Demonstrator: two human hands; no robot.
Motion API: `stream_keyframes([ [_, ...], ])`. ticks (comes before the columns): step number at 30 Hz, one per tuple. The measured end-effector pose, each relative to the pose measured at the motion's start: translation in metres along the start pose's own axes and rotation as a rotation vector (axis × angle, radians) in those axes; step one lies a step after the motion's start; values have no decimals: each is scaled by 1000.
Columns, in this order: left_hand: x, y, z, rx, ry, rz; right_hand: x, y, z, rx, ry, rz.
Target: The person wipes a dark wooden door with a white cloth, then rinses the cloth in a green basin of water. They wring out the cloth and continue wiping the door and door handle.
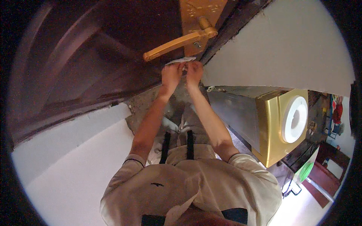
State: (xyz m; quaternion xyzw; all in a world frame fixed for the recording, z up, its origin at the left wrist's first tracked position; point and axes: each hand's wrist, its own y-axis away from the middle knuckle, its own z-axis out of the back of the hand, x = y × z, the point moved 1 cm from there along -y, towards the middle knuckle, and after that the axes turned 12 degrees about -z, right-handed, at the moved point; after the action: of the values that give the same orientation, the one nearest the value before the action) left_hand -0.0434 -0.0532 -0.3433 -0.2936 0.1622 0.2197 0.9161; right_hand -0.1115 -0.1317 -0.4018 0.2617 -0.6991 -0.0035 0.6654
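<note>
My left hand point(172, 77) and my right hand point(194, 73) are close together just below a gold lever door handle point(173, 44). Between them, the fingers of both are closed on a thin white piece point(184, 60), which looks like folded cloth or tissue. It spreads out beyond my fingertips, against or very near the lower end of the handle's gold backplate point(194, 11). I cannot tell whether it touches the plate. Parts of my fingers are hidden behind my hands. The handle and plate are fixed to a dark brown door point(86, 56).
A pale wall point(283, 45) meets the dark frame on the right. Below it stands a grey box-shaped appliance with a gold front point(269, 132) and a white ring point(295, 119). Farther right are a green round object point(306, 171) and dark red furniture point(324, 180).
</note>
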Motion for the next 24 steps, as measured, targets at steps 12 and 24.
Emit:
stream_keyframes([
  [12,-27,-33,-30,-105,231,-56,34,-36,14,-53,203,492],
  [24,111,107,-179,-68,279,30,-203,-89,13,110,201,395],
])
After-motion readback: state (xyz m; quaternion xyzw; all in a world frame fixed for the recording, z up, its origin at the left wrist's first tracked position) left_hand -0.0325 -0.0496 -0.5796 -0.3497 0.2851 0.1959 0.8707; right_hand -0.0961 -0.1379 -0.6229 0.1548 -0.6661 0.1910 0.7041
